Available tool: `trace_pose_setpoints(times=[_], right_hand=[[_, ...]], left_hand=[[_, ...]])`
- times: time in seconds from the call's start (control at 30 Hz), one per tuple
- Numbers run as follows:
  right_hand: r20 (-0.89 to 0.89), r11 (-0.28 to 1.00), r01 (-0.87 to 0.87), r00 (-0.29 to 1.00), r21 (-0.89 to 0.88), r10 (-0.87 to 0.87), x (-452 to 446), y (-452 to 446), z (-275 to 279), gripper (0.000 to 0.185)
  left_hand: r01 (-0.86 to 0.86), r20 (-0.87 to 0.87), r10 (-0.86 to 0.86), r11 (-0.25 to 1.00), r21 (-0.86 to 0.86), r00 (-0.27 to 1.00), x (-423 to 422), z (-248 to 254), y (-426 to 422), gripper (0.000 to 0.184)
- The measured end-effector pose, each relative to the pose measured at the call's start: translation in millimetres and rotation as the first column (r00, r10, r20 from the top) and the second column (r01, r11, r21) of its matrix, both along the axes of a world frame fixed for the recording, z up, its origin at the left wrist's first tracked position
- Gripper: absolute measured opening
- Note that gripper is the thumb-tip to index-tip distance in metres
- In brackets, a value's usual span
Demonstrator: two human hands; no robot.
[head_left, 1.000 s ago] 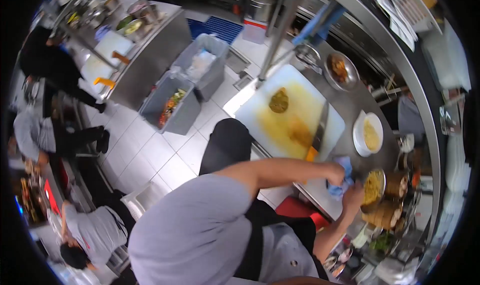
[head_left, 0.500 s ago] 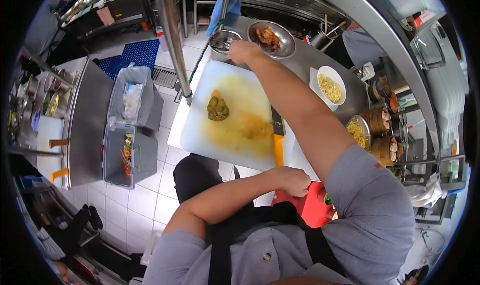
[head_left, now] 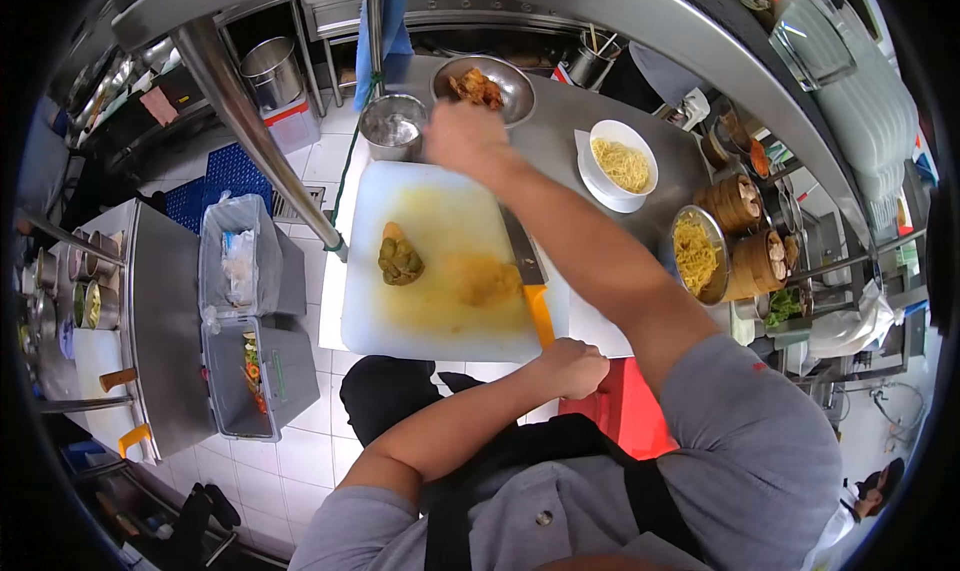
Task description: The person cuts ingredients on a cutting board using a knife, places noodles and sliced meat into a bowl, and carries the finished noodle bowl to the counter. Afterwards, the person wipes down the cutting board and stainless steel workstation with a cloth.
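Observation:
My right hand [head_left: 465,141], blurred by motion, is over the counter beside a metal pot [head_left: 395,126] and just below a steel bowl [head_left: 512,89] of browned food. Its fingers are smeared. My left hand [head_left: 575,368] is closed in a fist at the counter's front edge, close to the handle end of a knife [head_left: 537,306]; whatever it may hold is hidden. That knife, with an orange handle, lies along the right side of a stained white cutting board [head_left: 440,336]. A greenish-brown piece of food [head_left: 400,260] rests on the board's left part.
A white bowl of noodles [head_left: 622,164], a steel bowl of yellow noodles [head_left: 695,256] and bamboo steamers [head_left: 735,203] are at the right. A metal post [head_left: 255,131] rises at the counter's left. Grey bins [head_left: 285,371] stand on the floor. A person [head_left: 865,496] is at the lower right.
Both hands were together at a blue cloth one second ago; they are now apart. My right hand went to the metal pot, then slightly away from its rim. The view has turned.

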State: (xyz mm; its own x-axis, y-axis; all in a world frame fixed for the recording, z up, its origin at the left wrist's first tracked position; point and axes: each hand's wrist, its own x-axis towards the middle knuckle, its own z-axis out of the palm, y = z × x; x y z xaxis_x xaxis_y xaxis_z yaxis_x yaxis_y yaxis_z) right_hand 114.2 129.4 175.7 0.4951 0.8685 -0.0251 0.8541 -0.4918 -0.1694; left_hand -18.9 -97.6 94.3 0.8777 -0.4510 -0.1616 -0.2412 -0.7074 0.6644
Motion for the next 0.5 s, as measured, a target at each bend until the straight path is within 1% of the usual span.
trace_pose_setpoints(times=[0.03, 0.1, 0.13, 0.2, 0.23, 0.27, 0.3, 0.4, 0.43, 0.5], right_hand=[[0.041, 0.994, 0.075, 0.996, 0.078, -0.078, 12.9, 1.5, 6.9, 0.027], [0.144, 0.999, 0.007, 0.990, 0.040, -0.013, 47.3, -5.4, 21.9, 0.026], [0.145, 0.999, 0.007, 0.989, 0.040, -0.013, 62.7, -5.4, 19.5, 0.026], [0.359, 0.997, -0.033, 0.932, -0.064, 0.054, 89.5, -2.1, -4.4, 0.025], [0.361, 0.997, -0.040, 0.930, -0.067, 0.062, 95.6, -1.5, -16.5, 0.025], [0.436, 0.990, -0.063, 0.893, -0.124, 0.112, 101.6, -1.5, -28.9, 0.024], [0.504, 0.979, -0.083, 0.847, -0.184, 0.166, 106.3, -0.9, -39.9, 0.024], [0.542, 0.965, -0.063, 0.817, -0.254, 0.196, 116.7, 8.5, -63.9, 0.024], [0.539, 0.965, -0.067, 0.818, -0.253, 0.199, 118.7, 10.2, -70.5, 0.024], [0.597, 0.968, -0.057, 0.778, -0.243, 0.196, 118.6, 13.7, -75.0, 0.026]], left_hand=[[-0.016, 0.003, 0.016, 1.000, -0.004, 1.000, -0.8, 3.9, 3.6, 0.027], [-0.029, 0.004, 0.030, 1.000, -0.011, 1.000, -4.2, 10.2, 9.1, 0.028], [-0.053, 0.034, 0.053, 0.998, -0.022, 0.998, -5.7, 13.0, 12.7, 0.028], [-0.083, 0.070, 0.085, 0.996, -0.038, 0.994, -8.2, 14.7, 19.0, 0.028], [-0.085, 0.151, 0.088, 0.996, -0.026, 0.985, -10.4, 14.1, 20.9, 0.026], [-0.088, 0.230, 0.090, 0.996, -0.016, 0.969, -11.6, 13.4, 21.2, 0.025], [-0.096, 0.232, 0.099, 0.995, -0.024, 0.968, -11.7, 12.4, 20.1, 0.025], [-0.106, 0.204, 0.106, 0.994, -0.011, 0.973, -14.0, 7.6, 13.5, 0.022], [-0.110, 0.214, 0.110, 0.994, -0.012, 0.971, -14.4, 5.6, 11.4, 0.022], [-0.122, 0.226, 0.121, 0.993, -0.011, 0.967, -15.2, 3.0, 8.7, 0.021]])
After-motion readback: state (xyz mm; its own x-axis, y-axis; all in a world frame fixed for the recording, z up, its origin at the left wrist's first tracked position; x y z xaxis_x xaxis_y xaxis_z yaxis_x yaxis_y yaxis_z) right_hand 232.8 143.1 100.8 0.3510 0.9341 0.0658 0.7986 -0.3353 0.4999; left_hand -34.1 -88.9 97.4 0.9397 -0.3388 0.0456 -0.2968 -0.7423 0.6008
